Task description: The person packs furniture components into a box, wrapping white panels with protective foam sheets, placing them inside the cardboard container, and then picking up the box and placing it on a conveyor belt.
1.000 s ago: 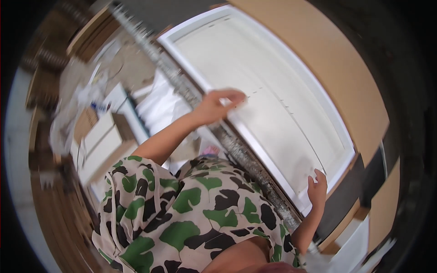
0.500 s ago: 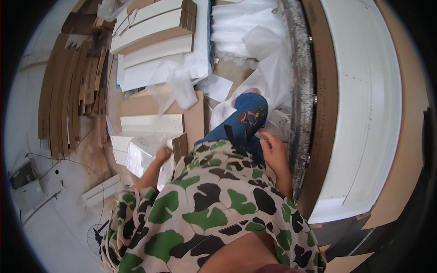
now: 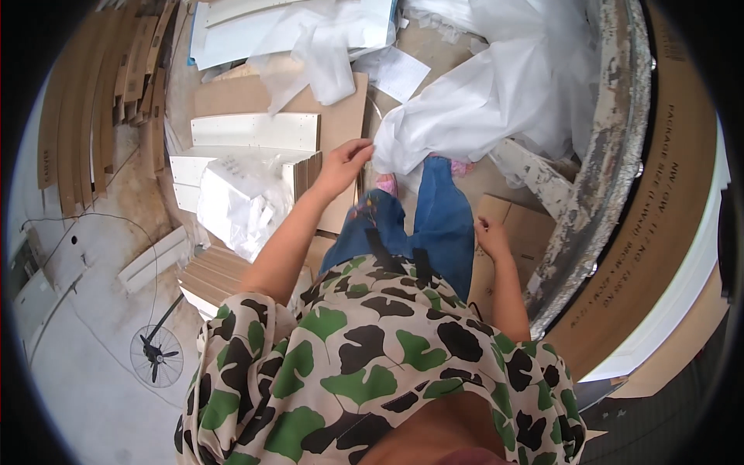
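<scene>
1. While the head view looks straight down, a white packing sheet point(image 3: 488, 101) lies crumpled on the floor, spreading from 12 to 2 o'clock.
2. At about 11 o'clock, the left hand point(image 3: 341, 170) reaches up to the sheet's near-left edge. Its grip has thumb and fingers drawn close; whether it pinches that edge or only comes beside it, I cannot tell.
3. At 3 o'clock, the right hand point(image 3: 494, 239) hangs loosely curled beside a brown cardboard piece point(image 3: 508, 263). Nothing shows in that grip, and whether its fingertips meet is unclear.
4. By its look, the sheet should be light for its bulk, soft and limp, a little slippery, and apt to tear if yanked from one point. A gathered fold near the left corner seems the best hold, with the second hand farther along the edge.
5. Toward 9 to 10 o'clock, a clear plastic bag point(image 3: 244, 205), glossy and wrinkled, drapes against straight-edged white panels point(image 3: 256, 132) that look rigid.
6. Near 11 o'clock, frosted film point(image 3: 329, 66) sags in thin folds; at 2 o'clock, a rough, chipped beam point(image 3: 616, 147) curves past a smooth brown carton point(image 3: 670, 209).
</scene>
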{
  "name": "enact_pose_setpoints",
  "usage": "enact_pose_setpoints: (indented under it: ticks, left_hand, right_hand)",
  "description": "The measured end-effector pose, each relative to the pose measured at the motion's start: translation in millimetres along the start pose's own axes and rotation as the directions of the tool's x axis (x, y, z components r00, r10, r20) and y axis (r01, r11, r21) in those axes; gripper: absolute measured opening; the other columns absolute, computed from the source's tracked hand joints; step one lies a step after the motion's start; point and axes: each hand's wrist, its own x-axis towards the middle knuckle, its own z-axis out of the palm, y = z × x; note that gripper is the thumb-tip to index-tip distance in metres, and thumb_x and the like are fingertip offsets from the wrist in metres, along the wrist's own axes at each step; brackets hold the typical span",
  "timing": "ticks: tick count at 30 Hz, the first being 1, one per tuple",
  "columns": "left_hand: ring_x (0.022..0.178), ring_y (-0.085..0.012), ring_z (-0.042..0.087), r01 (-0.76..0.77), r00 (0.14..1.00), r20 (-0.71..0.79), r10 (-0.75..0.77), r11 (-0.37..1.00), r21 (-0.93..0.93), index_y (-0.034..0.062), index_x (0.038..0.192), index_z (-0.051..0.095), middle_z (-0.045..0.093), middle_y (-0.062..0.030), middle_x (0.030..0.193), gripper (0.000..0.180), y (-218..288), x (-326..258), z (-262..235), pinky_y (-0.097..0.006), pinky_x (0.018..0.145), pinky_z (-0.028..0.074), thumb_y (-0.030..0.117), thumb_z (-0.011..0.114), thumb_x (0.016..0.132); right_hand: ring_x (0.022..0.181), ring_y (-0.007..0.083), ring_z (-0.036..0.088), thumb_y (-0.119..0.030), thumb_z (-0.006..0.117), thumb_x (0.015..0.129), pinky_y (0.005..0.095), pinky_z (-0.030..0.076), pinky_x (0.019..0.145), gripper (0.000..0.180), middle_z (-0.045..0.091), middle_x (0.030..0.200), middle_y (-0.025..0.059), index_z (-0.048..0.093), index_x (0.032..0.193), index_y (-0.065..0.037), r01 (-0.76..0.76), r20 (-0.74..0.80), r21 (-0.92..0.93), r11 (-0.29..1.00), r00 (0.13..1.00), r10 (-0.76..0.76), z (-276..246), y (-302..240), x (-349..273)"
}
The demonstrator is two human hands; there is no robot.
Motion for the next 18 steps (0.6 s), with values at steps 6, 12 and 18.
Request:
enact_pose_setpoints:
  ticks: [6, 12, 18]
  left_hand:
    - [0.081, -0.0193, 0.060, 0.138, 0.984, 0.075, -0.162, 0.956, 0.260, 0.0007, 0.106, 0.057, 0.062, -0.0135, 0.095, 0.035, -113, -10, 14, -0.027, 0.076, 0.045, 0.028, 0.058, 0.083]
    - [0.109, -0.0357, 0.043, -0.131, 0.966, 0.252, -0.053, 0.742, 0.658, 0.0086, 0.100, 0.059, 0.047, -0.0188, 0.117, 0.037, -308, -121, 23, -0.044, 0.087, 0.040, 0.034, 0.063, 0.073]
    - [0.124, -0.0407, 0.025, 0.074, 0.976, 0.127, -0.178, 0.815, 0.575, 0.0209, 0.116, 0.053, 0.021, -0.0203, 0.138, 0.055, -336, -154, 49, -0.048, 0.094, 0.032, 0.039, 0.069, 0.067]
  right_hand:
    - [0.082, 0.0311, 0.059, -0.020, 0.055, 0.078, 0.0366, 0.046, 0.075, 0.025, 0.062, 0.088, 0.0154, 0.062, 0.097, -0.005, 0.132, -0.154, 0.008, 0.991, 0.980, -0.129, 78, -14, 50]
    - [0.104, 0.0332, 0.049, -0.018, 0.055, 0.075, 0.0397, 0.042, 0.086, 0.024, 0.050, 0.115, 0.0151, 0.065, 0.096, -0.010, 0.276, 0.125, -0.360, 0.891, 0.961, -0.247, 213, -19, 162]
    - [0.126, 0.0362, 0.022, -0.022, 0.051, 0.079, 0.0529, 0.028, 0.095, 0.027, 0.029, 0.138, 0.0114, 0.065, 0.100, -0.011, 0.312, 0.296, -0.771, 0.555, 0.948, -0.120, 299, -26, 240]
